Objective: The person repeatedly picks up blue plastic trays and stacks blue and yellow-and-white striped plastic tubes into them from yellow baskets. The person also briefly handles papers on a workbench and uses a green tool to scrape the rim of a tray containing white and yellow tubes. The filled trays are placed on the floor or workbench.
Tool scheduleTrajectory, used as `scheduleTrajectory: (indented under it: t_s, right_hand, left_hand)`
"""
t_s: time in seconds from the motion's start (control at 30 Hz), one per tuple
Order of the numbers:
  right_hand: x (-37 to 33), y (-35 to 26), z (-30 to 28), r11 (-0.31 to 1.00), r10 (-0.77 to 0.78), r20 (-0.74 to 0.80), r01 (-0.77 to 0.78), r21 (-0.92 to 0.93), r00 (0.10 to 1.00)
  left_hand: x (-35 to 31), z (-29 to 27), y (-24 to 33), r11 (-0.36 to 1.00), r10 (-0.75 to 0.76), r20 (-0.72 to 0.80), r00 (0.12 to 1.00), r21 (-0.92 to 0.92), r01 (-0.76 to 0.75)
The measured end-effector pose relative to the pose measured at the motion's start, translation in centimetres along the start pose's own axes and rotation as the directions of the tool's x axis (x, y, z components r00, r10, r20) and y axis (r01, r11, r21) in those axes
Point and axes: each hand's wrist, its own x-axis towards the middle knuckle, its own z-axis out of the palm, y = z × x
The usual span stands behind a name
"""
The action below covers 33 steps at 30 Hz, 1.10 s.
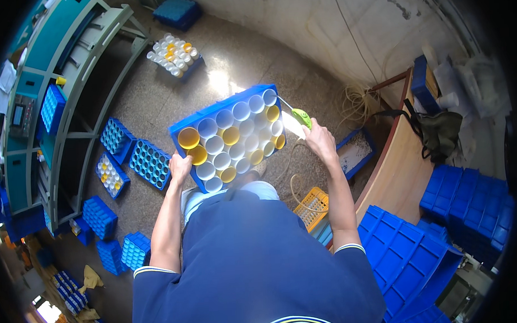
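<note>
A blue crate (217,110) filled with rows of white and yellow round cups (230,135) is held up in front of my body. My left hand (180,167) is closed on its left edge. Off the crate's right side, my right hand (320,141) grips a green air blow gun (301,118). Its thin metal nozzle reaches toward the cups at the far right corner. The right palm is hidden by the back of the hand.
Blue crates (150,163) with round cells stand on the floor at left, beside a teal machine (32,124). Farther off is a stack of white and yellow cups (173,53). At right are a wooden table (398,168), a coiled hose (359,104), a yellow basket (313,208) and large blue bins (401,253).
</note>
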Motion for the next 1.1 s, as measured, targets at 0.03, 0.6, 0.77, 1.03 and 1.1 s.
scheduleTrajectory:
  t_s: [0.03,0.6,0.77,1.03,1.1]
  right_hand:
    - [0.1,-0.4,-0.3,1.0,-0.02,0.005,0.02,-0.017,1.0]
    - [-6.0,-7.1,0.6,0.98,-0.199,0.171,0.197,0.028,0.965]
    - [-7.6,-8.7,0.8,0.958,-0.279,0.194,0.285,-0.006,0.941]
    - [-9.5,-11.9,1.6,0.917,-0.395,0.207,0.397,0.033,0.895]
    - [-9.8,-12.3,1.6,0.898,-0.436,0.198,0.439,0.033,0.878]
  left_hand:
    - [0.0,0.0,0.0,1.0,-0.003,0.0,1.0,0.02,0.003]
    - [0.0,0.8,1.2,0.99,-0.008,-0.004,1.0,0.14,0.009]
    - [-0.3,1.2,1.3,0.987,-0.057,-0.039,0.998,0.149,0.062]
    - [-0.4,2.1,1.1,0.985,-0.044,-0.105,0.994,0.159,0.061]
    - [-0.6,2.1,1.2,0.987,-0.054,-0.107,0.993,0.144,0.069]
